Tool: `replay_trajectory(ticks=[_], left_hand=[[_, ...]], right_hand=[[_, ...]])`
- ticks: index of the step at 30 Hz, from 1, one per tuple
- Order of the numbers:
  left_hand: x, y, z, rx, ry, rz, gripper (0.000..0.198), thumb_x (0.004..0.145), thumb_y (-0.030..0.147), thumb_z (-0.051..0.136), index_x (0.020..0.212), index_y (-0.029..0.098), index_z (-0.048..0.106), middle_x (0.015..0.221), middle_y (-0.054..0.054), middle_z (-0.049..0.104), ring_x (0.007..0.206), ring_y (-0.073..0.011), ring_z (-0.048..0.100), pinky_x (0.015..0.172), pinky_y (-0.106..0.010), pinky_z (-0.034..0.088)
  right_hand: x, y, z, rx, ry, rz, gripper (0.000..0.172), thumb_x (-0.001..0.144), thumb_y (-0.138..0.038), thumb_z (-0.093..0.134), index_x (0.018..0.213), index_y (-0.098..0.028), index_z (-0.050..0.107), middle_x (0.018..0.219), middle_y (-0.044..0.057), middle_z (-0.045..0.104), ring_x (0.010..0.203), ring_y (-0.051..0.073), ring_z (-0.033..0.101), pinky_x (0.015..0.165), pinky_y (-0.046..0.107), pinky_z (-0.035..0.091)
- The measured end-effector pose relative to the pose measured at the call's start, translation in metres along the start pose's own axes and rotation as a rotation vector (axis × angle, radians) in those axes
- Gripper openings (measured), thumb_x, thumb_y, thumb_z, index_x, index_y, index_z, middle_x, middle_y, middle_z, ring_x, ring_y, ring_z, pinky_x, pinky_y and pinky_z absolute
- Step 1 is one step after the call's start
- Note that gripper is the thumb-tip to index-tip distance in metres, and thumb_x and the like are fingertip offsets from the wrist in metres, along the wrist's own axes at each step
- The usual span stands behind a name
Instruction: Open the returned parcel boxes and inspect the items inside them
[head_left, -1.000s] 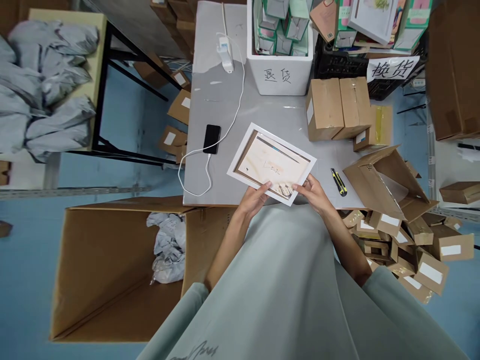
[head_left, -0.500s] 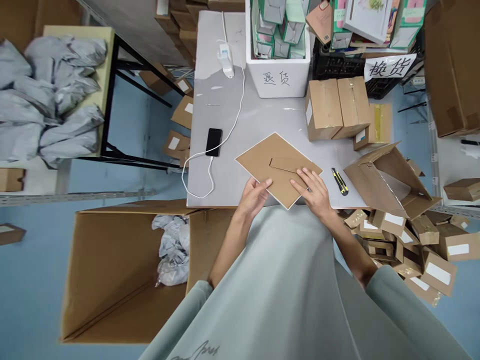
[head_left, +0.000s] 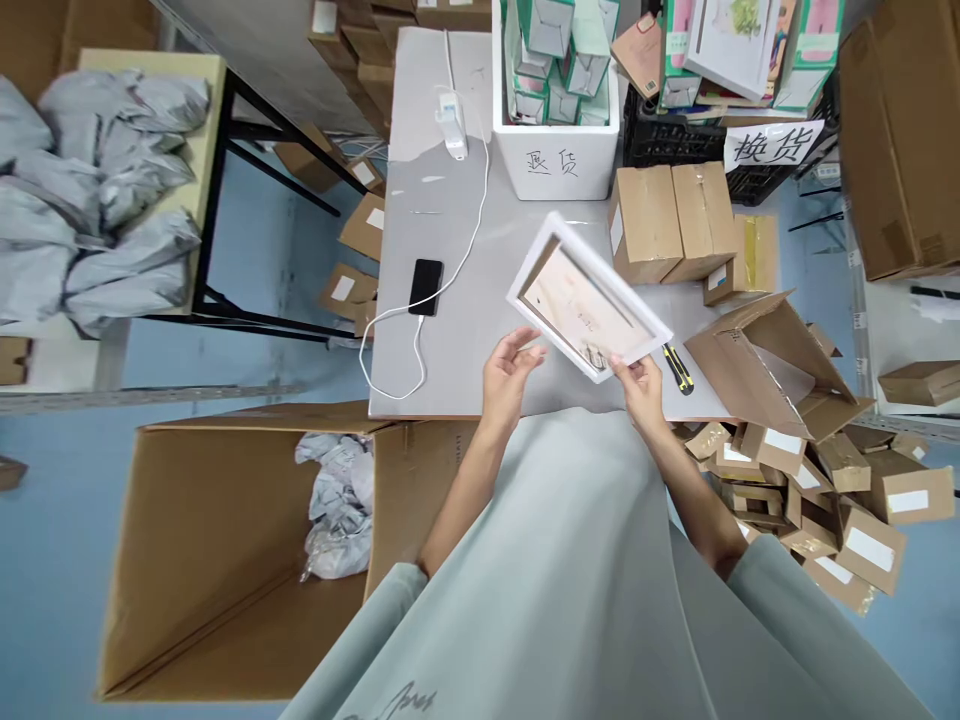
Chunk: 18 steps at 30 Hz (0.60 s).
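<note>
A white picture frame (head_left: 589, 304) is tilted above the table, its glazed front with a pale printed picture facing me. My right hand (head_left: 640, 388) pinches its lower right corner between thumb and fingers. Just off the frame's lower left edge, my left hand (head_left: 513, 375) is apart from it, fingers loosely curved with a gap to the thumb and nothing held. A black and yellow utility knife (head_left: 679, 369) lies on the table right of the frame, partly covered by its corner.
On the grey table (head_left: 465, 355) lies a phone (head_left: 427, 287) on a white cable. Behind stand a white foam box (head_left: 556, 165) of cartons and brown boxes (head_left: 646, 225). An open carton (head_left: 776, 365) sits at the right edge. A large open box (head_left: 217, 560) stands lower left.
The frame has been turned over from its brown backing to its glazed front. My left hand has let go of it, while my right hand now grips a corner.
</note>
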<state>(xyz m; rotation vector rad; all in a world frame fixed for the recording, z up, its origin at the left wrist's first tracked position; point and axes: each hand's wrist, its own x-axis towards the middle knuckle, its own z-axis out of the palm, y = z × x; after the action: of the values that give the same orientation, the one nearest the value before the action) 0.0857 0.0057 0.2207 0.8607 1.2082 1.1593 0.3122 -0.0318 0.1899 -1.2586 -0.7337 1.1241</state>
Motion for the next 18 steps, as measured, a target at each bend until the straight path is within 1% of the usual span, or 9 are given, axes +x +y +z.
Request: replay_trajectory(ticks=[1,2,3,4,6,8,10,14,18], left_hand=[[0.003,-0.004,-0.001,0.019,0.083,0.018,0.070,0.085,0.060,0.099,0.141,0.026,0.075,0.156,-0.017,0.073,0.129,-0.0284,0.078,0.110,-0.042,0.062],[0.005,-0.007,-0.002,0.023,0.131,0.020,0.072,0.084,0.060,0.099,0.142,0.026,0.074,0.156,-0.017,0.073,0.127,-0.0273,0.078,0.110,-0.041,0.062],[0.005,-0.010,-0.002,0.011,0.137,0.012,0.073,0.084,0.061,0.099,0.144,0.027,0.073,0.157,-0.017,0.072,0.126,-0.0267,0.078,0.109,-0.041,0.062],[0.005,-0.011,-0.002,-0.014,0.102,-0.005,0.075,0.085,0.062,0.098,0.145,0.027,0.072,0.157,-0.017,0.072,0.125,-0.0265,0.079,0.109,-0.041,0.062],[0.001,-0.009,-0.001,-0.087,-0.046,-0.047,0.075,0.087,0.065,0.096,0.147,0.027,0.071,0.155,-0.017,0.074,0.122,-0.0273,0.081,0.108,-0.044,0.063],[-0.006,-0.002,0.003,-0.146,-0.199,-0.073,0.073,0.089,0.066,0.095,0.145,0.026,0.073,0.151,-0.016,0.076,0.123,-0.0298,0.081,0.109,-0.046,0.064],[-0.012,0.005,0.009,-0.157,-0.293,-0.076,0.069,0.089,0.062,0.096,0.144,0.024,0.075,0.148,-0.016,0.078,0.128,-0.0323,0.079,0.111,-0.048,0.063],[-0.017,0.012,0.017,-0.150,-0.321,-0.064,0.064,0.091,0.057,0.096,0.143,0.025,0.077,0.147,-0.013,0.080,0.138,-0.0345,0.075,0.115,-0.047,0.061],[-0.013,0.008,0.018,-0.205,-0.295,-0.108,0.062,0.095,0.068,0.088,0.138,0.025,0.079,0.153,-0.014,0.077,0.144,-0.0360,0.070,0.116,-0.048,0.061]], right_hand=[[0.002,-0.002,0.001,0.101,-0.003,0.074,0.040,0.090,-0.054,0.092,0.114,-0.026,0.077,0.123,0.007,0.089,0.129,0.028,0.081,0.113,0.041,0.067],[0.004,-0.004,0.001,0.188,-0.017,0.144,0.043,0.087,-0.052,0.096,0.115,-0.027,0.076,0.125,0.006,0.088,0.129,0.027,0.082,0.109,0.039,0.069],[0.006,-0.006,0.000,0.257,-0.032,0.209,0.044,0.085,-0.049,0.098,0.116,-0.028,0.075,0.126,0.005,0.088,0.127,0.027,0.082,0.105,0.038,0.071],[0.008,-0.008,-0.001,0.308,-0.052,0.271,0.043,0.085,-0.046,0.099,0.115,-0.028,0.075,0.126,0.004,0.089,0.126,0.027,0.083,0.101,0.037,0.072],[0.011,-0.012,-0.003,0.369,-0.098,0.386,0.038,0.084,-0.039,0.098,0.112,-0.027,0.076,0.123,0.006,0.090,0.126,0.030,0.084,0.098,0.039,0.075],[0.013,-0.012,-0.001,0.404,-0.144,0.498,0.032,0.085,-0.033,0.094,0.110,-0.024,0.077,0.120,0.009,0.090,0.129,0.033,0.083,0.100,0.041,0.075],[0.013,-0.011,0.003,0.435,-0.177,0.591,0.029,0.085,-0.029,0.089,0.111,-0.022,0.077,0.118,0.010,0.091,0.134,0.035,0.082,0.105,0.045,0.074],[0.009,-0.006,0.015,0.466,-0.212,0.697,0.031,0.084,-0.021,0.077,0.115,-0.021,0.078,0.121,0.010,0.091,0.138,0.034,0.080,0.112,0.047,0.072],[0.009,-0.006,0.017,0.453,-0.251,0.765,0.032,0.085,-0.021,0.071,0.117,-0.021,0.077,0.119,0.010,0.091,0.136,0.033,0.081,0.110,0.046,0.072]])
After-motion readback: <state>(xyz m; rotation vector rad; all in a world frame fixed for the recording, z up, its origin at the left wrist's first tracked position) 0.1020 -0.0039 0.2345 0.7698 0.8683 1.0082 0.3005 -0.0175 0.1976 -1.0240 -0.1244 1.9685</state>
